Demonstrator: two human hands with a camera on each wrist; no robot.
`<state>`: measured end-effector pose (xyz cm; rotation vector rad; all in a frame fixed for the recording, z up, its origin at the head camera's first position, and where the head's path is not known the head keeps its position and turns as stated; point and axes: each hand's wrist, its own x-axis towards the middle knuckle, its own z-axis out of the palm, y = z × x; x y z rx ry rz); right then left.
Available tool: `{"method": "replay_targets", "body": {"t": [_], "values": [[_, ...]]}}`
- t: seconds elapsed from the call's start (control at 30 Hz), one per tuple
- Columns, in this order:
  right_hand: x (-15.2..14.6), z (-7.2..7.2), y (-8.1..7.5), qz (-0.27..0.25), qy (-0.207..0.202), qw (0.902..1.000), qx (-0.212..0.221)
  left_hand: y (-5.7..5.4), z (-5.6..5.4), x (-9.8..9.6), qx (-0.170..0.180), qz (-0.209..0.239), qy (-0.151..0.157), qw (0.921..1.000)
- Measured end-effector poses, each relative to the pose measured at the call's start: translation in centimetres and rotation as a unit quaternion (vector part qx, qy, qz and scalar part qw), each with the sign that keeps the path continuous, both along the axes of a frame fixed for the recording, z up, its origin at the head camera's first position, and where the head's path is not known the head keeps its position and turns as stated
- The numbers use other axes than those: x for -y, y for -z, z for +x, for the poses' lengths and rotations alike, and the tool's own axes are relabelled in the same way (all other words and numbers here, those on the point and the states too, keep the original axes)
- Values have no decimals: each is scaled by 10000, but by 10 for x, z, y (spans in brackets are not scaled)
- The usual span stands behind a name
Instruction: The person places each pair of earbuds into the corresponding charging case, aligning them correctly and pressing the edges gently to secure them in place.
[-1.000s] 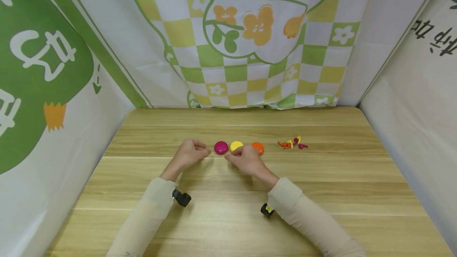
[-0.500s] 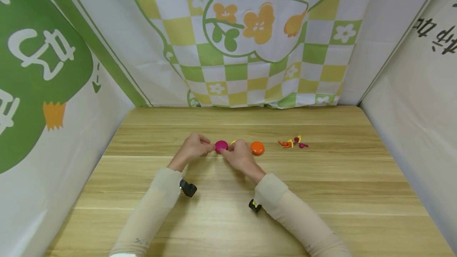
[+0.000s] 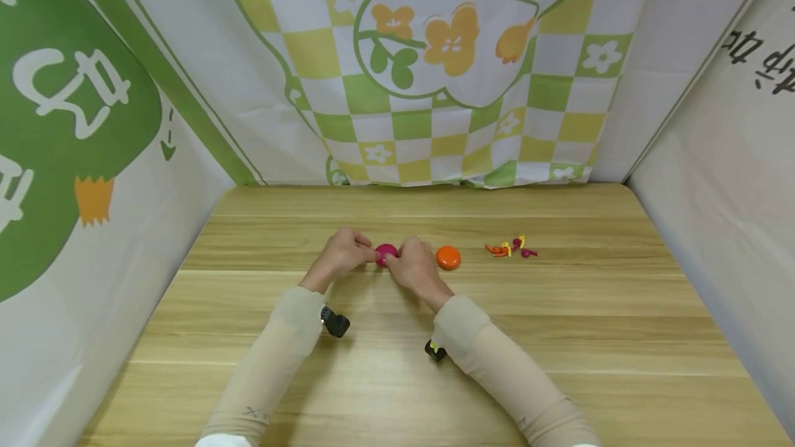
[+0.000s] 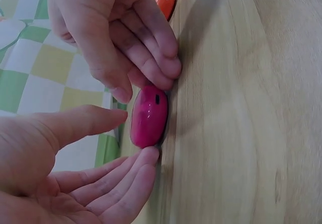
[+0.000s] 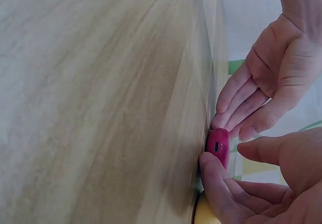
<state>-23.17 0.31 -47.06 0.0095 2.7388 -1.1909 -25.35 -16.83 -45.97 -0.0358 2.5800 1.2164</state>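
A glossy magenta round earbud case (image 3: 386,254) lies on the table between both hands, a small dark port visible in its side. My left hand (image 3: 340,259) touches one end of it with extended fingertips; the thumb stays near its top edge in the left wrist view. From the opposite side my right hand (image 3: 415,269) reaches in, fingertips at the case and thumb held apart from the fingers. Beside the right fingers a yellow case (image 5: 205,211) shows partly in the right wrist view; in the head view that hand hides it. An orange case (image 3: 448,258) sits further right.
Several loose earbuds (image 3: 499,250) in orange, yellow and magenta lie in a small pile right of the orange case. The wooden table (image 3: 397,392) ends at a checked cloth (image 3: 428,123) at the back, with printed cloth walls on either side.
Both hands have come to the magenta case: the left moved right, the right moved left off the orange case and now covers the yellow one. The cases and earbuds stay in place.
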Motion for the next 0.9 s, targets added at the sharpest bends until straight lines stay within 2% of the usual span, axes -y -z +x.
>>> {"method": "replay_targets", "body": {"t": [0.13, 0.3, 0.53, 0.73, 0.9], "values": [[1, 0, 0, -87, 37, 10000, 24, 3, 1, -2, 15, 101, -87, 9999], [0, 1, 0, -302, 45, 9995, 79, 7, 4, -3, 28, 490, -312, 9983], [-4, 6, -1, -825, 71, 9962, -277, 10, 9, -4, -139, 1215, -716, 9899], [-9, 12, -3, -1292, 76, 9894, -664, 7, 13, -2, -74, 1815, -669, 9811], [-14, 19, -7, -1311, 21, 9855, -1075, 4, 18, 0, -1, 2228, -417, 9740]]}}
